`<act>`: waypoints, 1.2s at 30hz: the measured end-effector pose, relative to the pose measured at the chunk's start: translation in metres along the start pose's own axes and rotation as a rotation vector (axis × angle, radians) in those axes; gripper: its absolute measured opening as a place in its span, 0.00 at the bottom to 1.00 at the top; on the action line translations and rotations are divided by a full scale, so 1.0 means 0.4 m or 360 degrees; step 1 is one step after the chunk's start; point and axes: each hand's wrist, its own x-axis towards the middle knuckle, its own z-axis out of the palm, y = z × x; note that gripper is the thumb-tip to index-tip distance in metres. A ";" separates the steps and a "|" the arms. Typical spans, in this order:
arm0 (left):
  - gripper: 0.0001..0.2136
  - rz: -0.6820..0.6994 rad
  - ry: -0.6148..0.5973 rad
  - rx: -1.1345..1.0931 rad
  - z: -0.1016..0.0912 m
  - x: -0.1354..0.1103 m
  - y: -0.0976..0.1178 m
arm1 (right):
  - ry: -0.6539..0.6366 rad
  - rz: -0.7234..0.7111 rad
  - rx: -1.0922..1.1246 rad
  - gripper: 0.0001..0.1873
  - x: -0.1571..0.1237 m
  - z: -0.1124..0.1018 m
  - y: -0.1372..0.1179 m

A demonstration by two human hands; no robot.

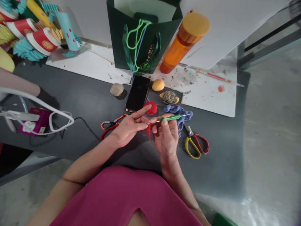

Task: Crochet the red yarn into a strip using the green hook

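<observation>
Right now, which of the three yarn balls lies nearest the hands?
The red ball, partly covered by a finger of the left hand; the yellow ball and beige ball lie farther off, beside the phone.

Head-worn view down onto table point(221, 157)

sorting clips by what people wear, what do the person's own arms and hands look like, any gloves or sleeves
The left hand and right hand wear no gloves, and no watch or bracelet shows. Both forearms are bare, with no sleeve in view. The person wears a magenta top.
</observation>
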 end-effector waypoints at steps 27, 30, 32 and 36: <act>0.25 -0.0074 0.0069 0.0008 -0.013 -0.001 0.012 | 0.0112 -0.0526 -0.0387 0.03 -0.011 -0.026 0.012; 0.24 -0.0033 0.0044 0.0063 -0.012 0.000 0.010 | -0.0023 -0.0270 -0.0191 0.09 -0.002 -0.025 0.009; 0.24 0.0044 0.0018 0.0133 -0.007 -0.002 0.003 | -0.0047 -0.0194 -0.0136 0.11 -0.004 -0.018 0.010; 0.24 0.0215 -0.0021 0.0315 0.005 -0.007 -0.011 | 0.0090 -0.0310 -0.0100 0.10 -0.017 -0.001 0.021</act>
